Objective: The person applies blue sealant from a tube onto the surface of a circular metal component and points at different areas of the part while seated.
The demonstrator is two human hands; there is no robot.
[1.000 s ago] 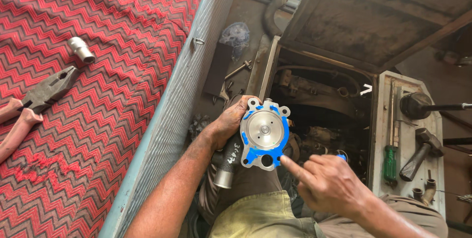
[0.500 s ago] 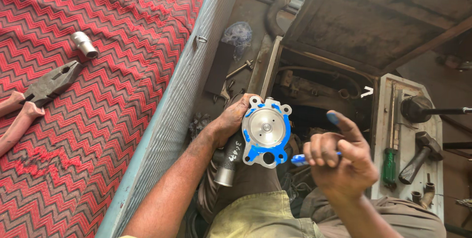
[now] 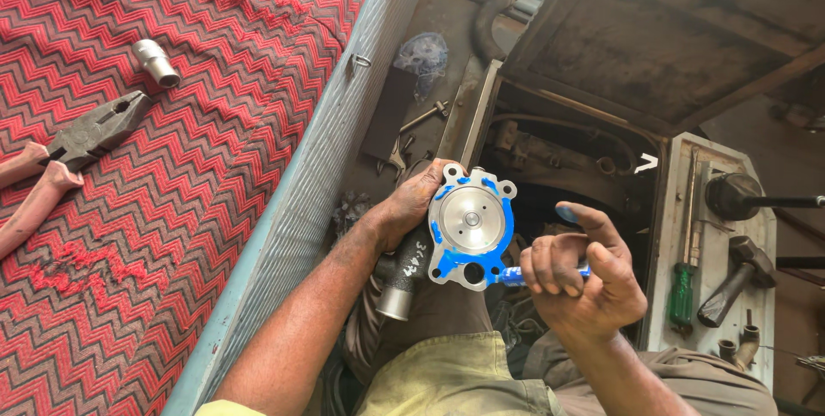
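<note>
My left hand [image 3: 411,203] grips a round metal cover plate [image 3: 471,225] from behind, its face turned up toward me. Blue sealant is smeared around the plate's rim and bolt lugs. My right hand [image 3: 584,277] is closed on a small blue tube [image 3: 516,275], whose tip sits at the plate's lower right edge. My right forefinger is raised and has blue on its tip. A short metal pipe [image 3: 402,285] hangs below the plate by my left wrist.
A red zigzag cloth [image 3: 172,167] covers a bench at left, with pliers [image 3: 60,162] and a socket [image 3: 155,63] on it. At right, a tray [image 3: 713,210] holds a green screwdriver [image 3: 681,292] and a hammer [image 3: 730,278]. A dark engine bay [image 3: 567,167] lies ahead.
My right forefinger has lifted off the plate's rim. The right hand has drawn back to the right and closed round the blue tube. The plate has stayed in place.
</note>
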